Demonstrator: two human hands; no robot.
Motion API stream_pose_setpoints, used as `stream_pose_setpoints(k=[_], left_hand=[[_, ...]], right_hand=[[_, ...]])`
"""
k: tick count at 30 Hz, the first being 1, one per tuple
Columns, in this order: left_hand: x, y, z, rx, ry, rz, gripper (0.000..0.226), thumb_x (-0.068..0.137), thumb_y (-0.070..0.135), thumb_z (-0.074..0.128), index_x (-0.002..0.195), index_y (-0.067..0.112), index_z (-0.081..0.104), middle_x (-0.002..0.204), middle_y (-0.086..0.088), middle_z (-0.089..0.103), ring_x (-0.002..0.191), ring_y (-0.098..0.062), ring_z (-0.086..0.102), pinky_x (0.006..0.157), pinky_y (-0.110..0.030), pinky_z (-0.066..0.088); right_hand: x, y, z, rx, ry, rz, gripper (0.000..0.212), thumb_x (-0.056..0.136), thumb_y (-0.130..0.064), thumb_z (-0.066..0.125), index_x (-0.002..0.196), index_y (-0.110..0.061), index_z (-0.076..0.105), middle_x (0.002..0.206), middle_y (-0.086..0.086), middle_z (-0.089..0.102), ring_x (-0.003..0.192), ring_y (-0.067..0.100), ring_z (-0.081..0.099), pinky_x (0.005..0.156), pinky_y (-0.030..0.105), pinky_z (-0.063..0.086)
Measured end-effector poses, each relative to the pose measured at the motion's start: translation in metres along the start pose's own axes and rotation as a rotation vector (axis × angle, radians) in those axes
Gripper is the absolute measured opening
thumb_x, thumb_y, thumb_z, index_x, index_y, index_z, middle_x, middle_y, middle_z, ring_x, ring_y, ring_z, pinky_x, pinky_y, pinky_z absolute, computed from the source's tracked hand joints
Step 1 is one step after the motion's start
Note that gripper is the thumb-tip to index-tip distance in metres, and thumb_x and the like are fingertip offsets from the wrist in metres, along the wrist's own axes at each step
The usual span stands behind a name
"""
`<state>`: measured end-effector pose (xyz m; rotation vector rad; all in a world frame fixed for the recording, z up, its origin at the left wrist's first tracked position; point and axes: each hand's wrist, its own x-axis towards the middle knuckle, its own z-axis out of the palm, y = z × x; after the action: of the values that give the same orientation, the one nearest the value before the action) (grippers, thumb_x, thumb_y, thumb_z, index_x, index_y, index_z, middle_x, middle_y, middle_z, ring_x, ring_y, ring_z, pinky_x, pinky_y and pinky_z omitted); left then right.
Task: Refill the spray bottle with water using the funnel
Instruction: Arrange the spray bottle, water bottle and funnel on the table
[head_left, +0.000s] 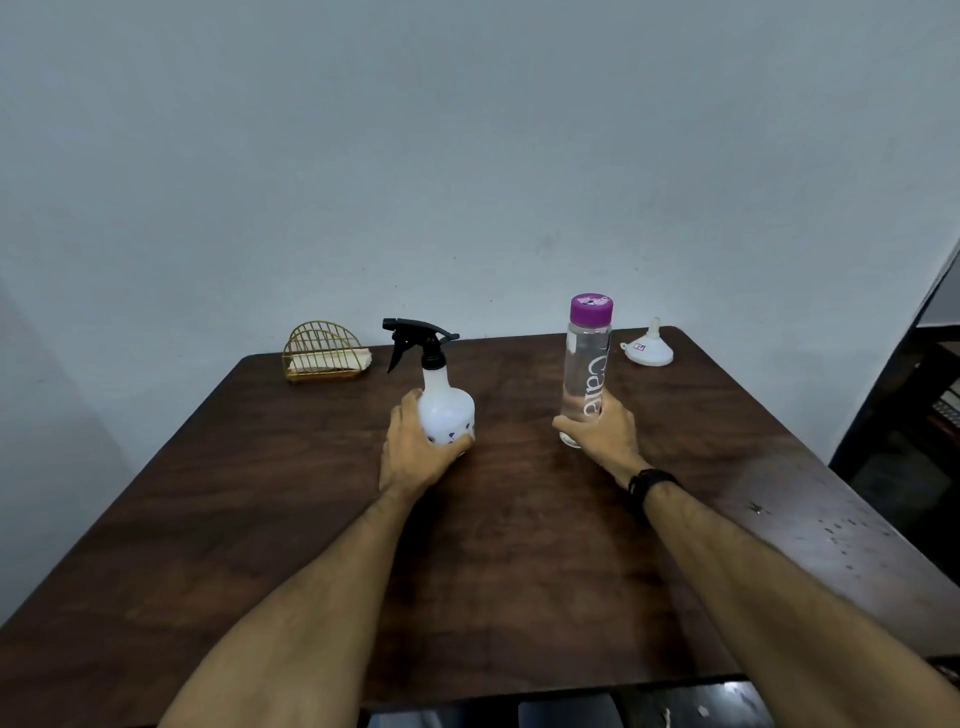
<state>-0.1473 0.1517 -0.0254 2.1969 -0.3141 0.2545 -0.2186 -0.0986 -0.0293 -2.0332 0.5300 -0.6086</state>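
Left grip (415, 447) curled round base of white spray bottle (448, 410), upright mid-desk, black trigger head on. Right grip (602, 431) wraps lower part of clear water bottle (587, 364), purple cap on, upright; seems full, glare hinders. White funnel (649, 347) rests wide-end down near far right corner of desk (519, 571). Gold wire holder (324, 351) at far left corner.

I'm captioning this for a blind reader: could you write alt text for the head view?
A person's left hand grips a white spray bottle and the right hand grips a capped clear water bottle, both upright on a dark wooden table. A white funnel lies untouched at the far right corner.
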Motion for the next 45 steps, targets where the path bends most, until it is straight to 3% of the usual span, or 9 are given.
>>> stream_pose_setpoints(k=[5, 8, 11, 13, 17, 21, 24, 39, 45], left_hand=[[-0.015, -0.005, -0.005, 0.017, 0.002, -0.002, 0.119, 0.063, 0.054, 0.088, 0.155, 0.018, 0.023, 0.15, -0.009, 0.038, 0.136, -0.028, 0.043, 0.109, -0.046, 0.044], [-0.025, 0.0, -0.006, 0.091, 0.073, -0.004, 0.135, 0.057, 0.065, 0.087, 0.157, 0.015, 0.012, 0.159, -0.011, 0.026, 0.146, -0.029, 0.029, 0.119, -0.046, 0.032], [-0.04, 0.009, -0.002, 0.275, 0.287, 0.204, 0.106, 0.066, 0.064, 0.08, 0.142, 0.006, 0.035, 0.142, -0.017, 0.041, 0.131, -0.033, 0.042, 0.109, -0.046, 0.041], [-0.047, 0.015, 0.005, 0.357, 0.358, 0.426, 0.073, 0.079, 0.055, 0.073, 0.128, 0.007, 0.048, 0.126, -0.016, 0.052, 0.115, -0.031, 0.05, 0.097, -0.044, 0.045], [-0.045, 0.037, 0.033, 0.321, -0.093, 0.593, 0.031, 0.095, 0.038, 0.057, 0.116, 0.016, 0.056, 0.111, -0.003, 0.061, 0.099, -0.02, 0.058, 0.085, -0.041, 0.053], [-0.029, 0.05, 0.07, 0.445, -0.449, 0.452, 0.056, 0.103, 0.039, 0.044, 0.152, 0.014, 0.036, 0.157, -0.008, 0.039, 0.144, -0.025, 0.036, 0.12, -0.038, 0.028], [-0.011, 0.054, 0.088, 0.552, -0.549, 0.31, 0.064, 0.106, 0.046, 0.026, 0.161, 0.016, 0.015, 0.169, -0.007, 0.009, 0.156, -0.022, 0.007, 0.126, -0.042, 0.003], [0.013, 0.047, 0.114, 0.625, -0.519, 0.237, 0.065, 0.103, 0.056, 0.017, 0.161, 0.029, 0.004, 0.169, 0.003, -0.005, 0.156, -0.014, -0.007, 0.126, -0.046, -0.004], [0.012, 0.048, 0.113, 0.621, -0.521, 0.233, 0.065, 0.103, 0.057, 0.018, 0.161, 0.03, 0.005, 0.169, 0.003, -0.005, 0.156, -0.014, -0.007, 0.126, -0.046, -0.004]], right_hand=[[-0.012, 0.0, -0.004, 0.052, -0.023, 0.006, 0.039, 0.068, -0.029, 0.086, 0.101, -0.025, 0.065, 0.09, -0.009, 0.071, 0.088, 0.011, 0.07, 0.079, 0.024, 0.053], [-0.016, -0.002, -0.009, 0.113, -0.092, -0.008, 0.063, 0.066, -0.049, 0.089, 0.114, -0.023, 0.06, 0.101, -0.01, 0.07, 0.092, 0.006, 0.067, 0.079, 0.022, 0.052], [-0.022, -0.006, -0.018, 0.192, -0.138, 0.004, 0.065, 0.081, -0.072, 0.061, 0.122, -0.022, 0.051, 0.114, -0.004, 0.065, 0.097, 0.004, 0.061, 0.077, 0.019, 0.045], [-0.018, -0.005, -0.026, 0.212, -0.093, 0.009, 0.057, 0.095, -0.066, 0.041, 0.124, -0.017, 0.052, 0.12, 0.001, 0.064, 0.102, 0.01, 0.06, 0.077, 0.017, 0.041], [0.006, 0.023, -0.044, -0.015, 0.05, 0.022, 0.056, 0.097, -0.061, 0.044, 0.12, -0.011, 0.057, 0.122, 0.006, 0.061, 0.113, 0.021, 0.056, 0.093, 0.031, 0.042], [0.028, 0.056, -0.066, -0.435, -0.051, 0.019, 0.069, 0.091, -0.055, 0.061, 0.137, -0.006, 0.048, 0.139, 0.013, 0.05, 0.131, 0.03, 0.045, 0.11, 0.039, 0.038], [0.044, 0.068, -0.071, -0.598, -0.129, 0.011, 0.084, 0.09, -0.063, 0.056, 0.148, -0.005, 0.037, 0.156, 0.015, 0.035, 0.146, 0.029, 0.031, 0.12, 0.04, 0.025], [0.177, 0.088, -0.05, -0.575, -0.074, 0.025, 0.078, 0.09, -0.064, 0.055, 0.156, -0.036, 0.022, 0.164, 0.023, -0.004, 0.152, 0.041, 0.006, 0.12, 0.057, 0.01], [0.169, 0.096, -0.05, -0.57, -0.028, -0.031, 0.063, 0.093, -0.057, 0.053, 0.15, -0.032, 0.038, 0.147, 0.025, 0.032, 0.137, 0.043, 0.035, 0.115, 0.053, 0.027]])
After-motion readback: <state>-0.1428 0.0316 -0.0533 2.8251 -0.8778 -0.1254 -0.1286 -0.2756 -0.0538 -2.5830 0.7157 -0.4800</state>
